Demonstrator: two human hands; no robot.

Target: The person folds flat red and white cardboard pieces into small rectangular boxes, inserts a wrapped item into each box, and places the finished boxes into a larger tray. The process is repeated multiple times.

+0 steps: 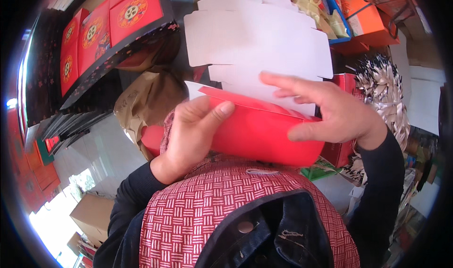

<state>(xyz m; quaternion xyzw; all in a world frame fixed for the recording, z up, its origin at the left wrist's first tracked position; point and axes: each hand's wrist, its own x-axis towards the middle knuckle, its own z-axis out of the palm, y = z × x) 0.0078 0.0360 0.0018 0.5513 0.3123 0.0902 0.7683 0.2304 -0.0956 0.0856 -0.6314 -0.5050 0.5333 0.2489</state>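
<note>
A red cardboard sheet (264,131), white on its inner side, is bent up close to my red patterned apron. My left hand (193,128) grips its left end, with the thumb pressed on the red face and the fingers behind. Over the sheet's right end hovers my right hand (325,107), fingers stretched out and thumb apart; whether it touches the card I cannot tell. Beyond the sheet lie flat white die-cut box blanks (255,32) with tabbed edges, partly covered by the red card and my right hand.
At the upper left, a dark floral tray (127,48) holds several red boxes (134,13). A crumpled brown paper bag (146,100) stands below it. To the right are bundled pale cords with dark tips (384,88), and a blue crate (347,29) of packets beside orange boxes (370,27).
</note>
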